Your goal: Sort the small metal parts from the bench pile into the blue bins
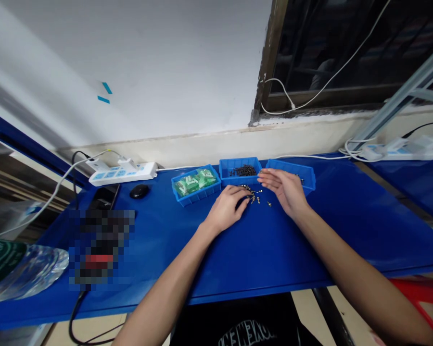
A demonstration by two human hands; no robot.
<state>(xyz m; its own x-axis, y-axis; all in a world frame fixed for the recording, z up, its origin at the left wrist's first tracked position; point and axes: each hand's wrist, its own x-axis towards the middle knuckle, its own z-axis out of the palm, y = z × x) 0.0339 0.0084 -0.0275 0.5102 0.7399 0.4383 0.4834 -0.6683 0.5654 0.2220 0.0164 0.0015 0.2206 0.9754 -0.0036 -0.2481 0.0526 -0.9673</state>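
My left hand (229,204) rests on the blue table (260,250) with its fingers curled over a few small brass-coloured parts (257,196); what it grips, if anything, is hidden. My right hand (284,188) hovers just right of those parts, fingers stretched out and apart, palm turned inward. Directly behind the hands stand three blue bins: one with green packets (195,182), one with small dark screws (242,171), and one at the right (296,172) partly hidden by my right hand.
A white power strip (124,173) and a black mouse (139,191) lie at the back left. A phone (103,197) and a blurred-out item sit left of centre. A plastic bottle (18,269) lies at the far left. Another power strip (400,150) sits back right.
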